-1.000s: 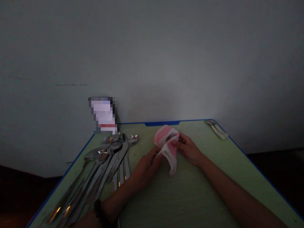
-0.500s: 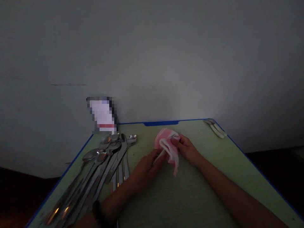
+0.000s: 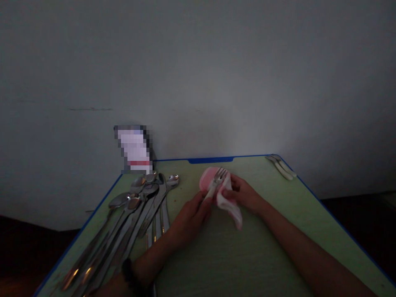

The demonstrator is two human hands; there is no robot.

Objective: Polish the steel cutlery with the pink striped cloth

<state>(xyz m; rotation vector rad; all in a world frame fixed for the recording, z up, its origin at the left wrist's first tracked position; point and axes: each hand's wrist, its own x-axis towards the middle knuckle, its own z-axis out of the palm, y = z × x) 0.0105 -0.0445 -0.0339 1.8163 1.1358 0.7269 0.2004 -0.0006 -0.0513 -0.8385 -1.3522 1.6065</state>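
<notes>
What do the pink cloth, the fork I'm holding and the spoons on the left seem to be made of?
Pink cloth: soft, matte fabric; it folds and droops.
Fork: grey metal tines with a sheen, probably steel; its pale, smooth-looking handle, partly under your left hand, could be plastic.
Spoons: polished metal, likely stainless steel, with bright reflections.

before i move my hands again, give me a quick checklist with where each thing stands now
1. Fork held by its handle: ok, in the left hand.
2. Striped cloth gripped: ok, in the fingers of the right hand.
3. Fork tines in sight: ok, they show against the cloth.
4. One hand free: not ok, both are holding something.
5. Left forearm clear of the metal cutlery: cannot tell; it crosses in front of some handles, and any contact is hidden.
6. White-handled utensils apart from the hands: ok, near the table's far right corner.
</notes>
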